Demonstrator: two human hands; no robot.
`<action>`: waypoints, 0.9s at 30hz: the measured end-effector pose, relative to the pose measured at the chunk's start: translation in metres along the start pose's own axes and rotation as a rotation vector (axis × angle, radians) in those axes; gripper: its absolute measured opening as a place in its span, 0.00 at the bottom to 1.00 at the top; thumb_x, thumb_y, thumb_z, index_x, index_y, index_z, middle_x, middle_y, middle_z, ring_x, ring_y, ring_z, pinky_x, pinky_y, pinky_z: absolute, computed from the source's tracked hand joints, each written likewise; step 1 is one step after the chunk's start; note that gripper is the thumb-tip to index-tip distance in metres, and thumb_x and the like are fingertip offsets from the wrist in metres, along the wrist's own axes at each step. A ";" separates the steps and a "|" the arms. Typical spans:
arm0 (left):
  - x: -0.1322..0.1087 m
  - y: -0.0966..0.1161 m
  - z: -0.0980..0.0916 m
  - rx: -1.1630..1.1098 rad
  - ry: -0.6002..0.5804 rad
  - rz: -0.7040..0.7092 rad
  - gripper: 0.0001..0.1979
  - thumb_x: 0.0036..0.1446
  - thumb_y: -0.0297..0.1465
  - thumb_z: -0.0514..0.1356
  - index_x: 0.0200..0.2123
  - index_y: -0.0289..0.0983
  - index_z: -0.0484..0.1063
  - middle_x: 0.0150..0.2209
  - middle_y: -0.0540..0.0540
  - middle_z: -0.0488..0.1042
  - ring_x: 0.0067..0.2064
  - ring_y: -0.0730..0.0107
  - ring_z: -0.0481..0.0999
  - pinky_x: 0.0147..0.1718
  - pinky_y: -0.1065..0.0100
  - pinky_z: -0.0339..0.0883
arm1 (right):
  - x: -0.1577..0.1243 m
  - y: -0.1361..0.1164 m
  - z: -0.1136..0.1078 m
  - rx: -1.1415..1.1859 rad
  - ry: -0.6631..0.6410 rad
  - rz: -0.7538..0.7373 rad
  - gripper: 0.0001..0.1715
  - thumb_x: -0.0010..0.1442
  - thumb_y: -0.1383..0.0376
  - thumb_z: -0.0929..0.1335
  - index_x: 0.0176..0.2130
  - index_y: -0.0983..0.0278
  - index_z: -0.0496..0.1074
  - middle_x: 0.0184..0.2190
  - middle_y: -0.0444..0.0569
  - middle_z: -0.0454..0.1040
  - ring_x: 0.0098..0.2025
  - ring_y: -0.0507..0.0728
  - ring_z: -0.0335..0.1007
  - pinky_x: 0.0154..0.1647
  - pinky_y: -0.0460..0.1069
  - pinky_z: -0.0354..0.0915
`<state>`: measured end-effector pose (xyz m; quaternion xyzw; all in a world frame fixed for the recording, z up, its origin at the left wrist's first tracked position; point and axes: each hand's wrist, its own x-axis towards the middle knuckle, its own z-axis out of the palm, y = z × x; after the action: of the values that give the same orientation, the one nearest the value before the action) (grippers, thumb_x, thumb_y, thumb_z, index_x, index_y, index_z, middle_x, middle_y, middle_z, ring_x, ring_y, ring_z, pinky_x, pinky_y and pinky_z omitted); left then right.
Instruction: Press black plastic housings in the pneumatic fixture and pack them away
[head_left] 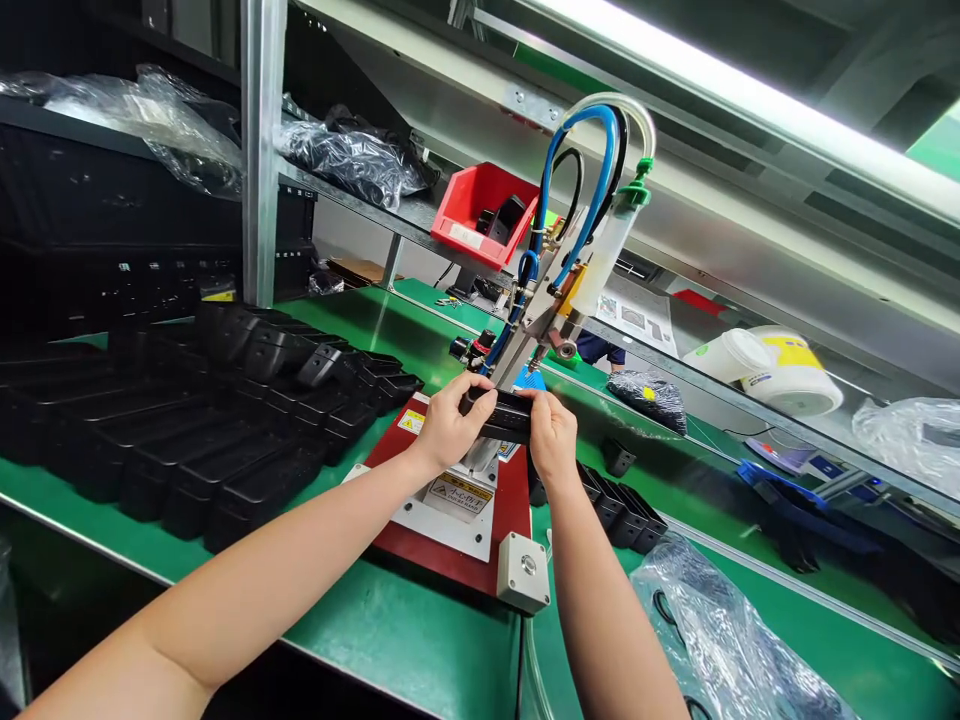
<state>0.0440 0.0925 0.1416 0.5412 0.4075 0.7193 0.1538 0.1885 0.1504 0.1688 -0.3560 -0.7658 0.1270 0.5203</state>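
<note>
Black part (pixel 505 414) bridges left hand (pixel 448 430) and right hand (pixel 553 438) (ends pinched).

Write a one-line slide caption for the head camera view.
Left hand and right hand hold a black part over a red-based machine, beside black trays on a green bench.

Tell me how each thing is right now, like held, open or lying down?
left hand, gripping the black part at its left end.
right hand, gripping its right end.
black part, held level over the red machine base.
red bin, open, black pieces inside.
dispenser tube, tilted, hoses attached.
black trays, lying in rows on the green table.
</note>
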 end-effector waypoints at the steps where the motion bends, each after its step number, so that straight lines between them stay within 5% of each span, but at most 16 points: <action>1: 0.000 0.000 0.001 -0.005 0.007 -0.005 0.12 0.59 0.38 0.55 0.37 0.36 0.72 0.37 0.46 0.75 0.39 0.66 0.73 0.39 0.67 0.67 | 0.000 0.000 0.000 0.013 -0.002 0.001 0.25 0.63 0.54 0.57 0.33 0.63 0.77 0.34 0.49 0.78 0.38 0.56 0.73 0.42 0.50 0.65; 13: -0.007 -0.004 0.007 0.099 0.097 0.084 0.12 0.61 0.32 0.50 0.42 0.37 0.72 0.40 0.45 0.73 0.43 0.66 0.73 0.44 0.66 0.64 | -0.009 0.011 0.011 0.166 0.144 -0.133 0.22 0.67 0.59 0.57 0.37 0.63 0.77 0.36 0.50 0.77 0.41 0.55 0.72 0.44 0.51 0.65; 18: -0.008 -0.004 0.008 0.169 0.113 0.095 0.12 0.62 0.32 0.50 0.40 0.37 0.73 0.38 0.46 0.73 0.42 0.65 0.71 0.43 0.65 0.63 | -0.006 0.014 0.009 0.149 0.096 -0.136 0.22 0.67 0.60 0.57 0.37 0.62 0.77 0.35 0.48 0.77 0.41 0.55 0.72 0.44 0.50 0.65; 22: -0.008 -0.005 0.009 0.147 0.104 0.034 0.12 0.61 0.31 0.51 0.38 0.38 0.74 0.37 0.47 0.73 0.40 0.66 0.71 0.41 0.66 0.63 | -0.004 0.016 0.006 0.135 0.029 -0.103 0.22 0.67 0.60 0.57 0.35 0.61 0.78 0.34 0.47 0.77 0.39 0.54 0.72 0.42 0.49 0.64; 27: -0.009 -0.004 0.006 0.095 0.085 -0.069 0.14 0.60 0.33 0.51 0.41 0.38 0.75 0.39 0.47 0.75 0.40 0.66 0.72 0.40 0.67 0.65 | -0.006 0.012 0.011 0.111 0.098 -0.065 0.24 0.66 0.58 0.56 0.35 0.62 0.77 0.35 0.48 0.77 0.39 0.55 0.71 0.44 0.50 0.64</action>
<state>0.0519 0.0917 0.1335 0.5026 0.4655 0.7158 0.1352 0.1854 0.1571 0.1531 -0.3072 -0.7424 0.1349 0.5799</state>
